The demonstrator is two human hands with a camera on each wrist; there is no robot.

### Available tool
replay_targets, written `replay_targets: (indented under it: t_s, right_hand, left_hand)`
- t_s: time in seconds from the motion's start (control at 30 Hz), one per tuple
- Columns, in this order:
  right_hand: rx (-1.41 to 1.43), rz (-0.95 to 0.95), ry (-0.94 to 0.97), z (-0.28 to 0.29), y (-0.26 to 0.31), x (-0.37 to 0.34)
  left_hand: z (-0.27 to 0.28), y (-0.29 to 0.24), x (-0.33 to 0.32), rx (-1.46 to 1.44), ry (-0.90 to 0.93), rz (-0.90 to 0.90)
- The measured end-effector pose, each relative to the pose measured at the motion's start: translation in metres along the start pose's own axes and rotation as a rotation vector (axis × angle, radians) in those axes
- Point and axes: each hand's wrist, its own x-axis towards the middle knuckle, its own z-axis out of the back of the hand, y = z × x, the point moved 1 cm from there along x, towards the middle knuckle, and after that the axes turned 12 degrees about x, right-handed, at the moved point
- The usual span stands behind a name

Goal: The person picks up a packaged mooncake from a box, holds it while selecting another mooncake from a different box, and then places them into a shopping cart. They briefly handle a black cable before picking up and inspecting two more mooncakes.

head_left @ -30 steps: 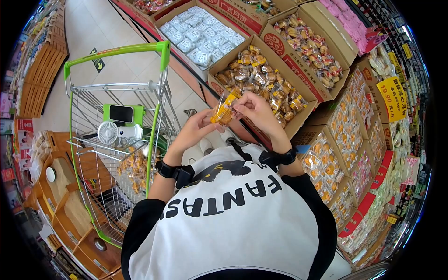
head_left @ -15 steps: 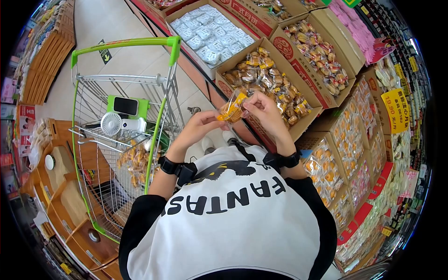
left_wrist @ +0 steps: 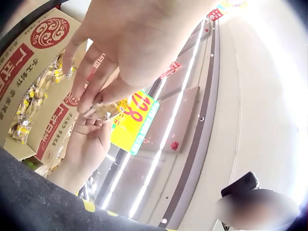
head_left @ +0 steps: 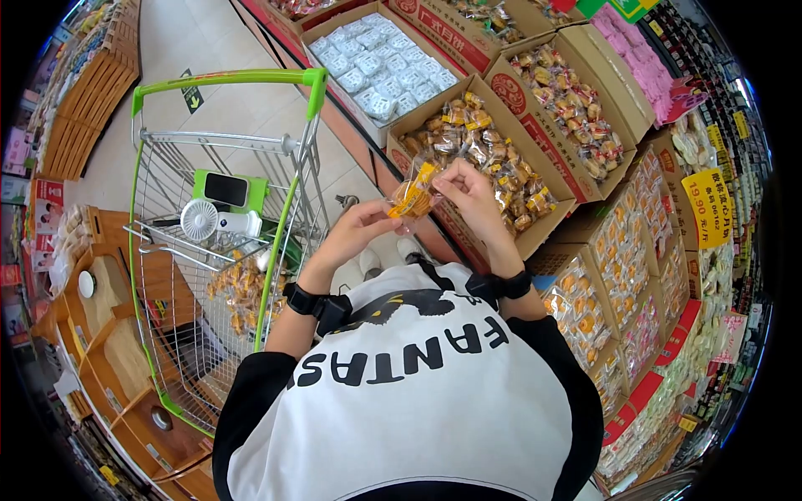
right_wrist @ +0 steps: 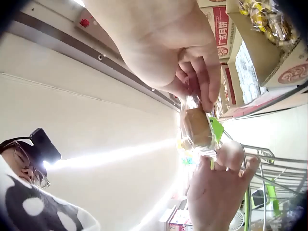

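A wrapped mooncake point(head_left: 413, 200) in clear film with a yellow label is held up in front of the body, between both hands. My left hand point(head_left: 357, 232) pinches its near left end between thumb and fingers. At the opposite end, the fingertips of my right hand point(head_left: 470, 199) pinch the wrapper. In the right wrist view the brown mooncake point(right_wrist: 198, 127) shows through the shiny film, hanging between the two hands. Beyond the hands, an open carton point(head_left: 547, 219) holds many similar packets with yellow labels.
A shopping cart point(head_left: 230, 77) with a green handle stands on the left, carrying a small white fan point(head_left: 199, 221), a phone point(head_left: 225, 189) and a bag of packets point(head_left: 242, 292). White packets point(head_left: 368, 63) fill another box. Stacked cartons of wrapped goods point(head_left: 618, 250) rise at right.
Both hands keep hold of the mooncake, whose yellow label has turned slightly. The surroundings have shifted a little to the right in the head view.
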Motion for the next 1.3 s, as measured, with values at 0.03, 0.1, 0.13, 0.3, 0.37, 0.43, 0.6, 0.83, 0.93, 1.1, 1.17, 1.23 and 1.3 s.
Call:
replay_targets:
  t_s: [0.03, 0.1, 0.13, 0.3, 0.37, 0.43, 0.6, 0.83, 0.93, 1.1, 1.17, 1.23, 1.3]
  right_hand:
    - [-0.001, 0.003, -0.003, 0.002, -0.001, 0.001]
    - [-0.153, 0.068, 0.055, 0.005, -0.003, 0.001]
    - [-0.156, 0.071, 0.047, 0.006, -0.002, 0.001]
    - [-0.189, -0.064, 0.141, -0.001, 0.0, 0.002]
    - [-0.371, -0.032, 0.221, -0.006, 0.002, 0.002]
    - [-0.428, -0.012, 0.275, -0.01, 0.003, 0.004]
    - [-0.248, 0.013, 0.158, 0.011, -0.002, 0.015]
    - [-0.347, -0.235, -0.096, 0.118, -0.041, 0.033]
    - [-0.605, -0.47, -0.071, 0.154, -0.078, 0.034]
    - [-0.854, -0.494, -0.104, 0.172, -0.121, 0.019]
    - [-0.886, -0.512, -0.144, 0.177, -0.129, 0.018]
    - [-0.843, -0.518, -0.162, 0.18, -0.134, 0.018]
    - [-0.859, -0.518, -0.127, 0.181, -0.134, 0.018]
  left_hand:
    - [0.001, 0.003, 0.0, -0.001, 0.006, 0.043]
    - [0.003, 0.015, -0.001, 0.04, 0.018, 0.077]
    - [0.004, 0.018, -0.001, 0.08, 0.026, 0.112]
    - [0.001, 0.013, -0.001, 0.08, -0.046, 0.052]
    - [-0.001, 0.008, 0.0, 0.032, -0.006, 0.06]
    - [-0.003, 0.003, 0.003, -0.013, 0.055, 0.139]
    - [0.0, 0.008, 0.006, 0.043, 0.004, 0.125]
    - [0.007, 0.004, 0.003, -0.011, -0.131, 0.118]
    - [0.007, 0.001, 0.003, -0.012, -0.142, 0.129]
    - [0.007, 0.007, 0.004, -0.015, -0.148, 0.121]
    - [0.008, 0.008, 0.003, -0.004, -0.155, 0.133]
    - [0.007, 0.008, 0.003, 0.004, -0.157, 0.113]
    - [0.008, 0.009, 0.003, 0.008, -0.161, 0.119]
